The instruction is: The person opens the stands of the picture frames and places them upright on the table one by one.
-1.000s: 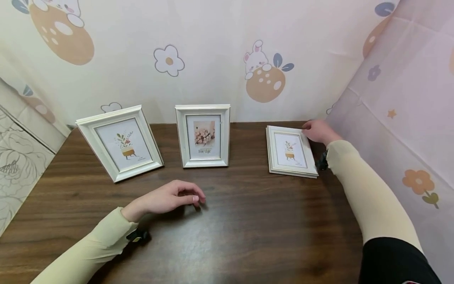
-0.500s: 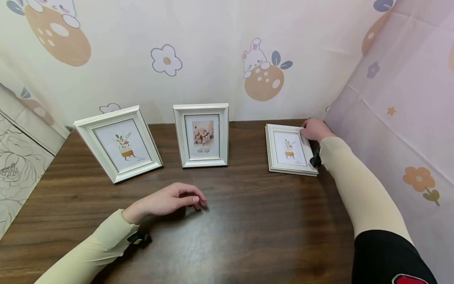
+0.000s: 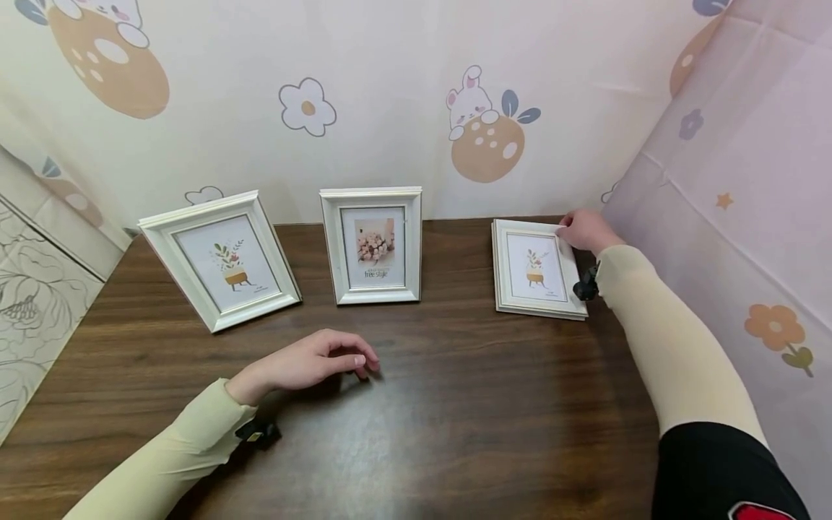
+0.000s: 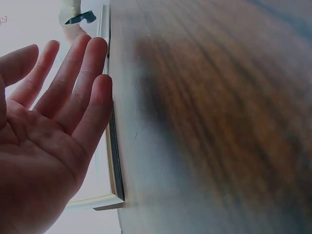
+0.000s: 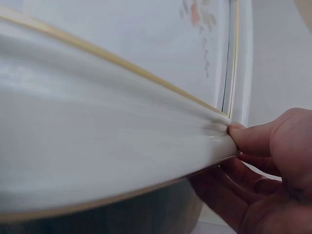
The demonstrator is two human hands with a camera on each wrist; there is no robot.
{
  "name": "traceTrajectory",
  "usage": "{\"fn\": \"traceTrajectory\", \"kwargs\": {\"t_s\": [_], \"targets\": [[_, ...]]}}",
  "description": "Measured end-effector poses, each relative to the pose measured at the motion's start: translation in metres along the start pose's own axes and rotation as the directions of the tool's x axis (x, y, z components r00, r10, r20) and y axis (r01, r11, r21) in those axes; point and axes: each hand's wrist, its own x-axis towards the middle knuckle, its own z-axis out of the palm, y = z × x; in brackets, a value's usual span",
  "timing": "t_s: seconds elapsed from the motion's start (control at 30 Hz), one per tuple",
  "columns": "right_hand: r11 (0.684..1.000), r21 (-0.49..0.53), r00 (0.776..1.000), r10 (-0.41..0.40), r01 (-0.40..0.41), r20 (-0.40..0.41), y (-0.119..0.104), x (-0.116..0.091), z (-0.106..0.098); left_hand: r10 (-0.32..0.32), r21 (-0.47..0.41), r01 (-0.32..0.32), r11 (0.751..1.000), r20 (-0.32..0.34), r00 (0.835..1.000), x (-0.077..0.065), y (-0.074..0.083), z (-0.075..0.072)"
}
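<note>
At the right, my right hand pinches the upper right corner of a white picture frame with a plant print. In the right wrist view the thumb lies on the frame's front edge and the fingers are behind it. That frame leans back more than the other two. My left hand rests on the brown table, fingers relaxed and holding nothing. A middle picture frame with a flower print stands upright beyond it. The left picture frame, also with a plant print, stands angled toward the middle.
A patterned curtain hangs behind the table's back edge. Another patterned cloth closes off the right side, near my right arm. On the left is a pale panel with line-drawn flowers.
The right frame has shifted slightly right, its top edge rising a little with my right hand at the corner. My left hand and the other two frames stay in place.
</note>
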Motion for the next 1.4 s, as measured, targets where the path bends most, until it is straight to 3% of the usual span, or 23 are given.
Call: {"fn": "traceTrajectory", "kwargs": {"t_s": [0.27, 0.47, 0.7, 1.13, 1.4], "targets": [[0.995, 0.064, 0.993, -0.072, 0.078, -0.095, 0.007, -0.006, -0.009, -0.004, 0.002, 0.004, 1.000, 0.001, 1.000, 0.000, -0.001, -0.004], [0.979, 0.195, 0.995, -0.031, 0.050, -0.098, 0.011, -0.011, -0.014, -0.012, -0.003, 0.013, 1.000, 0.005, 1.000, -0.002, -0.003, -0.007], [0.911, 0.413, 0.994, 0.027, 0.021, -0.109, 0.007, -0.019, -0.022, -0.032, 0.008, 0.033, 0.999, -0.047, 0.998, -0.008, -0.007, -0.015], [0.829, 0.559, 0.984, 0.086, 0.016, -0.156, 0.004, -0.029, -0.025, -0.075, -0.050, 0.068, 0.996, -0.159, 0.984, -0.021, -0.015, -0.031], [0.769, 0.638, 0.983, 0.088, 0.035, -0.160, 0.004, -0.038, -0.030, -0.094, -0.081, 0.081, 0.993, -0.173, 0.980, -0.025, -0.016, -0.035]]}}
